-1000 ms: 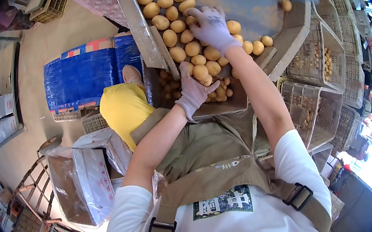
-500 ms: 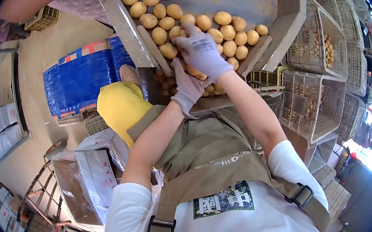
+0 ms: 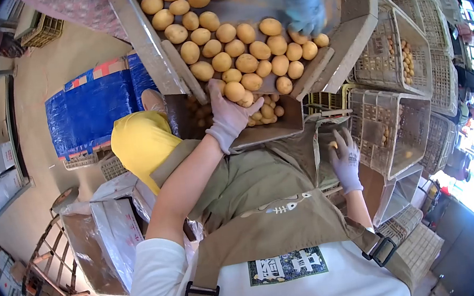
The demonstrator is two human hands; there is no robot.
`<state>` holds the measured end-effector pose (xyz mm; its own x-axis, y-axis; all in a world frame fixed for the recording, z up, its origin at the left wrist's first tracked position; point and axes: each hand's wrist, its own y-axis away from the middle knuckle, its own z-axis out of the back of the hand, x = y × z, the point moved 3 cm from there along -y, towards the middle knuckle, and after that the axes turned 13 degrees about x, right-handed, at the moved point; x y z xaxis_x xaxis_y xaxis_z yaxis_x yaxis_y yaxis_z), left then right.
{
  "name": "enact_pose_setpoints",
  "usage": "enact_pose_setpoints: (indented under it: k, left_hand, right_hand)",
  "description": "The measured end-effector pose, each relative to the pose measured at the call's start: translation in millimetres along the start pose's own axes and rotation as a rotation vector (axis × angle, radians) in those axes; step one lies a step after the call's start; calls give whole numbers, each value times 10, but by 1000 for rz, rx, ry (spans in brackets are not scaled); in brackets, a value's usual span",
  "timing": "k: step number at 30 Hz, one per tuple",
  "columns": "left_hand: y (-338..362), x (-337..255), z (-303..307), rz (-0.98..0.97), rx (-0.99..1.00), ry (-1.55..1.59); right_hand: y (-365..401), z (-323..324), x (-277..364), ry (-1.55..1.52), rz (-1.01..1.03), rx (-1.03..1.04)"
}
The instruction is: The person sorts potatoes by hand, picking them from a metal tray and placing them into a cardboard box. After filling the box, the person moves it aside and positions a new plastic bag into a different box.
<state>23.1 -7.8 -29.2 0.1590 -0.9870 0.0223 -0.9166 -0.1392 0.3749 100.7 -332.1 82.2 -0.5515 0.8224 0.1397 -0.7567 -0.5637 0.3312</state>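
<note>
A broad tray loaded with produce dominates the far side, its mouth opening toward the wearer. To the right stands a plastic crate; at the near side, under the mouth, sits a box. A left strip and right strip flank the opening. At far right, a co-worker's blue-gloved hand reaches over the tray.

The wearer's left hand, pale-gloved, spreads fingers and thumb wide against potatoes, which lie across the tray, at its mouth and in the box. A low, softly cupped palm there should slow them at the lip and limit bruising; a few at a time would likely be easier to check.

The right hand, well apart at near right, has its fingers partly curled. Whether it grips the small yellowish piece by its fingertips cannot be told.
</note>
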Motion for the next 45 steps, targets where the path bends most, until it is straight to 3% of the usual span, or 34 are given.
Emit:
enact_pose_setpoints:
  k: [3, 6, 13, 15, 19, 20, 23, 24, 26, 27, 28, 29, 30, 31, 32, 35, 38, 41, 45]
  left_hand:
    - [18, 12, 50, 5, 11, -7]
    - [57, -16, 42, 37, 35, 19]
    - [96, -43, -31, 10, 10, 36]
    - [95, -28, -24, -4, -36, -25]
    - [72, -26, -49, -63, 58, -129]
    - [41, -24, 17, -104, 15, -222]
    - [90, -12, -72, -84, -5, -124]
    - [16, 22, 200, 8, 138, -2]
    - [35, 11, 79, 15, -40, 13]
    - [51, 17, 40, 20, -127, 20]
    - [43, 14, 18, 15, -14, -13]
    - [34, 15, 14, 20, 14, -1]
    - [30, 19, 6, 25, 40, 10]
    - [21, 16, -2, 27, 67, 21]
    - [18, 9, 0, 29, 69, 9]
    - [27, 23, -45, 30, 68, 9]
    - [12, 13, 2, 39, 126, 8]
    - [48, -17, -70, 42, 122, 63]
    - [45, 3, 7, 1, 84, 21]
  right_hand:
    - [-433, 389, 762, -112, 289, -175]
    - [-791, 509, 1176, -195, 507, -195]
    - [-928, 246, 1448, -187, 525, -49]
    - [-957, 109, 1547, -260, 365, 156]
    - [-1257, -411, 1925, -490, 258, 229]
    - [-1342, -582, 1974, -482, 251, 146]
    - [-1268, -392, 1939, -629, 285, 94]
    - [-1127, -133, 1877, -643, 385, 44]
    - [-828, 333, 1436, -344, 593, -227]
    - [-702, 471, 1036, -305, 562, -344]
    - [-592, 792, 754, -192, 412, -421]
    - [-474, 953, 245, -48, 199, -519]
    - [-265, 1086, -376, -69, -158, -489]
    - [-104, 1292, -661, 279, -250, -614]
    - [7, 1414, -846, 270, -502, -742]
    - [-218, 1391, -365, -96, -165, -786]
    - [-749, 999, 788, -66, 321, -489]
    - [-1032, 531, 1527, -79, 494, -250]
    - [-1283, 179, 1877, -29, 608, -135]
